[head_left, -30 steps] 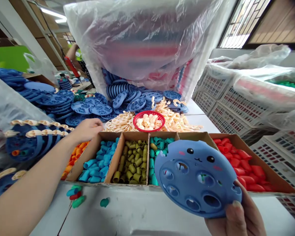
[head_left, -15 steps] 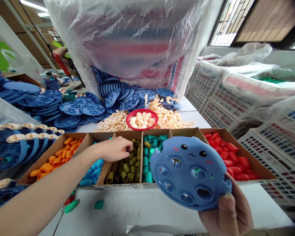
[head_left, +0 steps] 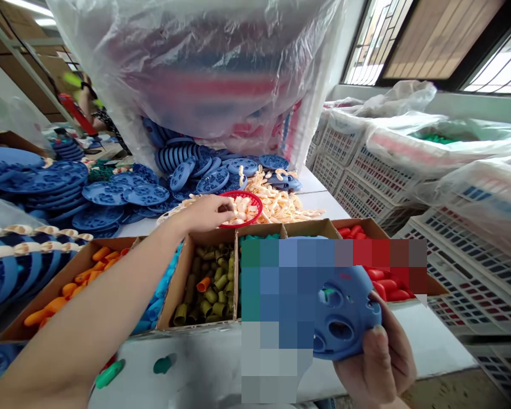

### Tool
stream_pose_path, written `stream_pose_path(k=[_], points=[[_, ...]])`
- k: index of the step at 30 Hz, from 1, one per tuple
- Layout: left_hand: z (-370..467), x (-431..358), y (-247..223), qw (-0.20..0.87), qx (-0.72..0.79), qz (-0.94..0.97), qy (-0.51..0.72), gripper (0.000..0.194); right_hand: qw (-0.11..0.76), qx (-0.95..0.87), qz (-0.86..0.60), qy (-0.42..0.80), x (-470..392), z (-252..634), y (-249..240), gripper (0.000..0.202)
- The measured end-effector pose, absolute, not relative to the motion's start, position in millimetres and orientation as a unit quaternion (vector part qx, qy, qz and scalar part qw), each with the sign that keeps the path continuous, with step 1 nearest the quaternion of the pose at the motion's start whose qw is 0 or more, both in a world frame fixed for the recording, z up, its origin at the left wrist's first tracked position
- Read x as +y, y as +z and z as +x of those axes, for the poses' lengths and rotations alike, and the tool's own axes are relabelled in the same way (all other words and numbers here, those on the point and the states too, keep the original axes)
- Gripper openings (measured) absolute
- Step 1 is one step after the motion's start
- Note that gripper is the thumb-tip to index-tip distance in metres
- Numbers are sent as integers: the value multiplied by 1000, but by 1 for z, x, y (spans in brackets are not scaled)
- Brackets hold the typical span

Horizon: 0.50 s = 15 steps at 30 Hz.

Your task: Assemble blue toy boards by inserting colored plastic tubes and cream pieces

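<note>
My left hand point(head_left: 208, 212) is at the left rim of a red basket point(head_left: 260, 211) of cream pieces point(head_left: 242, 209); its fingers are curled together, and whatever they hold, if anything, is hidden. My right hand point(head_left: 378, 358) grips a blue disc point(head_left: 349, 312) by its right edge, thumb in front; round holes show in it, and its left part is pixelated. Below my left hand, a box compartment holds olive caps point(head_left: 210, 295) with one orange cap point(head_left: 203, 284) on top.
Neighbouring compartments hold orange point(head_left: 68, 289), blue point(head_left: 155, 301) and red caps point(head_left: 389, 284). Blue discs point(head_left: 147, 194) and cream parts point(head_left: 276, 199) lie behind. White crates point(head_left: 378, 170) stand at right. A person's arm point(head_left: 85, 105) shows at the back left, near a red tool point(head_left: 77, 113).
My left hand has moved from the olive compartment up to the red basket. The orange piece at its fingers now lies among the olive caps. The view has shifted, and part of it is pixelated.
</note>
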State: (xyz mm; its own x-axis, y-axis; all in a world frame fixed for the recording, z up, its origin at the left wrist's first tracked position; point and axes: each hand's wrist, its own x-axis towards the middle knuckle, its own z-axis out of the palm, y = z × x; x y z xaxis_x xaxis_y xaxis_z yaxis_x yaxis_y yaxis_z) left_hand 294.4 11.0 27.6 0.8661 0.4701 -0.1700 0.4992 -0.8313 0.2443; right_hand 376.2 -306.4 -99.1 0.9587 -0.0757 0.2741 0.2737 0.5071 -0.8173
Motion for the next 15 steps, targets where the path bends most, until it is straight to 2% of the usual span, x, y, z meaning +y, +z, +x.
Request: stream_pose_path(k=[6, 9, 12, 15], points=[[344, 20, 6, 169, 210, 954, -131, 30, 862, -87, -490, -94, -313, 373, -100, 36], [341, 33, 10, 177, 209, 953, -129, 31, 863, -71, -493, -86, -315, 377, -101, 40], [326, 64, 20, 154, 270, 948, -70, 37, 858, -74, -496, -109, -313, 378, -98, 41], [303, 104, 18, 107, 373, 921, -39, 34, 850, -93, -499, -141, -312, 379, -92, 35]])
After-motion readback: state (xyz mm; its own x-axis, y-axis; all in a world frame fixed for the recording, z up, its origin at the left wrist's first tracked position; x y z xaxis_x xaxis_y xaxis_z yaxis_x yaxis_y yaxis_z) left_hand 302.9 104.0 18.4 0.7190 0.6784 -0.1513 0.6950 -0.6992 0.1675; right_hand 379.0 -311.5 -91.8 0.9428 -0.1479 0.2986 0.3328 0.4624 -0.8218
